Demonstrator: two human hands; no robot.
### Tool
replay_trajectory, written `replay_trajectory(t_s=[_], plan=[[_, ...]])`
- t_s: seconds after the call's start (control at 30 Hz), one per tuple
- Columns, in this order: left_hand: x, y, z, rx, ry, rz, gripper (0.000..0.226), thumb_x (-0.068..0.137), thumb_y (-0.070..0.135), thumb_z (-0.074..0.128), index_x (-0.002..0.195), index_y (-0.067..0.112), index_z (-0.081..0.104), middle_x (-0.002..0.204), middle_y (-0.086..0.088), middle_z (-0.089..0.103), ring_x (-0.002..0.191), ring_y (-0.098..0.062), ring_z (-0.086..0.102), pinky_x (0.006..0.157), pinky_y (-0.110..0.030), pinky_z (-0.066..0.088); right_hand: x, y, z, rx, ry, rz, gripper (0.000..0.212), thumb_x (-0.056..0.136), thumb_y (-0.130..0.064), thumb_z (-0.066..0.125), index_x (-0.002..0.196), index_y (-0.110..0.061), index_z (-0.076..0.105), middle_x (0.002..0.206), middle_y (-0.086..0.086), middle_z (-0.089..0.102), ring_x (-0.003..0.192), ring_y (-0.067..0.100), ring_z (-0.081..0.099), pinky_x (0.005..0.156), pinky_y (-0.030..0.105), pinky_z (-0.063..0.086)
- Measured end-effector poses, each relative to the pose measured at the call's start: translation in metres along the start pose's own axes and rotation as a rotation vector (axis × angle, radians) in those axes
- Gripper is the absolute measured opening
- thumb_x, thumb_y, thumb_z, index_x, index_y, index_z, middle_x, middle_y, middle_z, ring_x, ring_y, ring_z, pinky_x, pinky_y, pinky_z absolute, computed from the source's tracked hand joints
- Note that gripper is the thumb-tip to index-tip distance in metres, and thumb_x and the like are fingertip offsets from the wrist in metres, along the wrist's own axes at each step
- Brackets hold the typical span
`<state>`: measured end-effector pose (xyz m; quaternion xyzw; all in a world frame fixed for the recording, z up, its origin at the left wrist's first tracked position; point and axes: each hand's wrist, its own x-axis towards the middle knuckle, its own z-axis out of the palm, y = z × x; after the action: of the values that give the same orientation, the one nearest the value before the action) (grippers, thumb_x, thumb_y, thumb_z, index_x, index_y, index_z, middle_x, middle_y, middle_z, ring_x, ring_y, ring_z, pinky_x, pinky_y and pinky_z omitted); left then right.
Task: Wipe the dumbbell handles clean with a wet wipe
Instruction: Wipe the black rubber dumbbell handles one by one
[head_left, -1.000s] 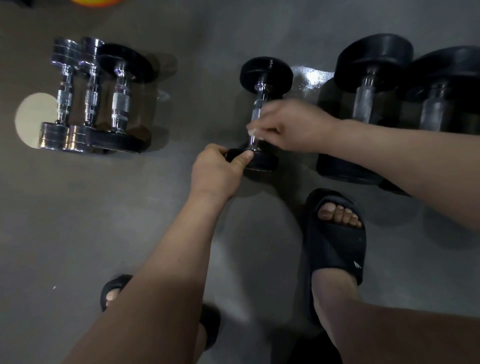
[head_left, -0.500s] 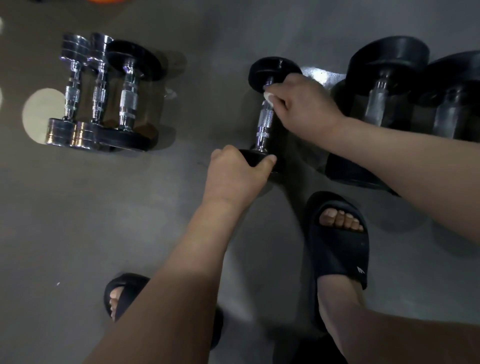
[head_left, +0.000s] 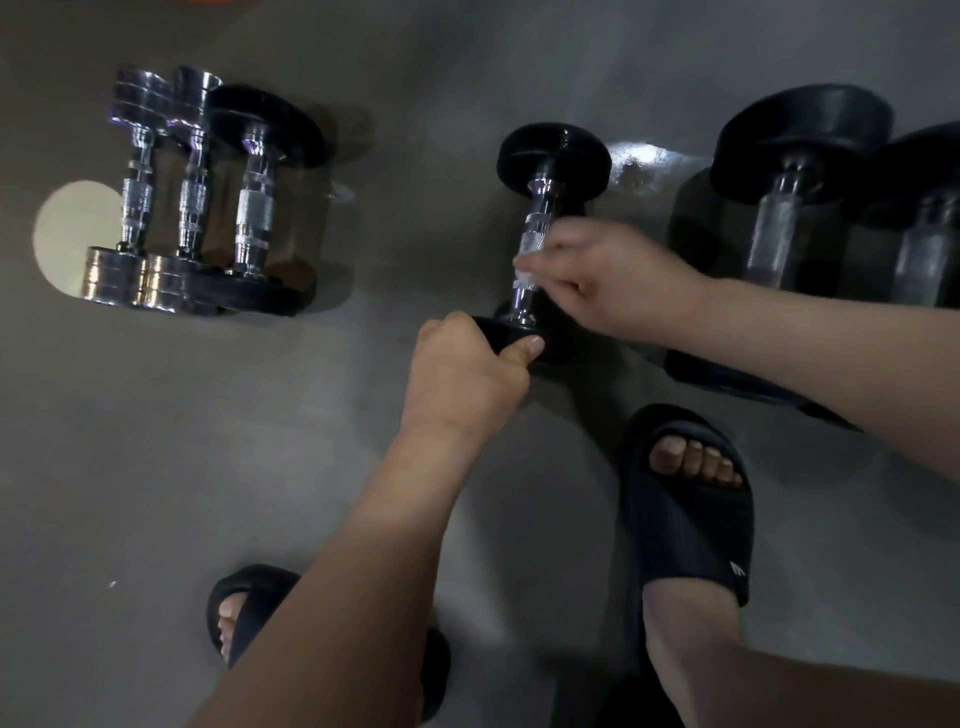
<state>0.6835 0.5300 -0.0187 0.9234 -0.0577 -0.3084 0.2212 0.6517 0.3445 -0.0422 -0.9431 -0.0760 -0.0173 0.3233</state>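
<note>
**Wiping the small dumbbell**

A small dumbbell (head_left: 540, 228) lies on the grey floor (head_left: 156, 441). Its long bar points away from the person, from near to far, leaning a little to the right at the far end. One black round end is far away. The other black end is close to the person.

The left hand (head_left: 467, 379) holds the near black end. Its fingers curl over the top and its thumb presses on the side, so the hand is closed tight on the dumbbell.

The right hand (head_left: 608, 280) comes in from the right and sits on the middle of the shiny bar. Its fingers are pinched together on a white wipe (head_left: 524, 267). The wipe touches the bar. Only a small bit of the wipe shows, and it is blurry.

To the left, well apart, three more dumbbells (head_left: 197, 208) lie side by side, pointing the same way. Two have shiny ends and one has black ends. To the right, two big dumbbells (head_left: 779, 208) lie close by.

The floor is smooth and dim. A wet shine (head_left: 644, 161) shows beside the far black end. The person wears black slippers (head_left: 691, 514), and the right one is just below the dumbbell.
</note>
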Motion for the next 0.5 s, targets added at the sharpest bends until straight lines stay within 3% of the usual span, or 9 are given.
replay_trajectory(t_s=[0.07, 0.2, 0.27, 0.37, 0.5], plan=[[0.002, -0.001, -0.001, 0.012, -0.009, -0.005, 0.051, 0.082, 0.053, 0.075, 0.112, 0.013, 0.067, 0.107, -0.007, 0.067, 0.099, -0.025, 0.064, 0.076, -0.024, 0.042, 0.006, 0.003, -0.005, -0.019, -0.041, -0.035, 0.025, 0.1, -0.023, 0.058, 0.109, -0.008, 0.076, 0.098, 0.012, 0.067, 0.085, 0.029, 0.067, 0.074, 0.038, 0.056], [0.001, -0.001, -0.001, 0.019, -0.005, -0.016, 0.055, 0.081, 0.054, 0.075, 0.114, 0.011, 0.065, 0.109, -0.007, 0.065, 0.101, -0.026, 0.063, 0.076, -0.026, 0.041, 0.022, 0.013, -0.008, -0.067, 0.084, 0.165, 0.026, 0.099, -0.025, 0.057, 0.108, -0.01, 0.076, 0.091, 0.014, 0.063, 0.081, 0.033, 0.064, 0.074, 0.041, 0.053], [0.0, 0.0, -0.001, 0.02, -0.004, -0.018, 0.058, 0.082, 0.055, 0.075, 0.117, 0.011, 0.063, 0.112, -0.008, 0.064, 0.104, -0.027, 0.063, 0.078, -0.028, 0.043, 0.014, 0.005, -0.001, -0.054, 0.063, 0.08, 0.021, 0.097, -0.02, 0.059, 0.102, -0.007, 0.076, 0.09, 0.013, 0.064, 0.079, 0.03, 0.064, 0.07, 0.04, 0.054], [0.001, 0.001, -0.001, 0.039, -0.015, -0.03, 0.063, 0.082, 0.056, 0.075, 0.121, 0.009, 0.06, 0.116, -0.01, 0.064, 0.108, -0.029, 0.062, 0.081, -0.032, 0.046, 0.003, -0.004, -0.001, -0.031, -0.105, -0.085, 0.021, 0.098, -0.02, 0.059, 0.1, -0.007, 0.075, 0.091, 0.013, 0.064, 0.079, 0.03, 0.065, 0.068, 0.04, 0.055], [0.003, 0.001, -0.003, 0.053, -0.028, -0.041, 0.06, 0.08, 0.059, 0.075, 0.116, 0.012, 0.062, 0.112, -0.008, 0.065, 0.104, -0.029, 0.063, 0.078, -0.031, 0.045, 0.02, 0.012, -0.006, -0.037, 0.056, 0.142, 0.024, 0.099, -0.027, 0.058, 0.107, -0.014, 0.076, 0.092, 0.009, 0.063, 0.084, 0.028, 0.064, 0.074, 0.037, 0.052]])
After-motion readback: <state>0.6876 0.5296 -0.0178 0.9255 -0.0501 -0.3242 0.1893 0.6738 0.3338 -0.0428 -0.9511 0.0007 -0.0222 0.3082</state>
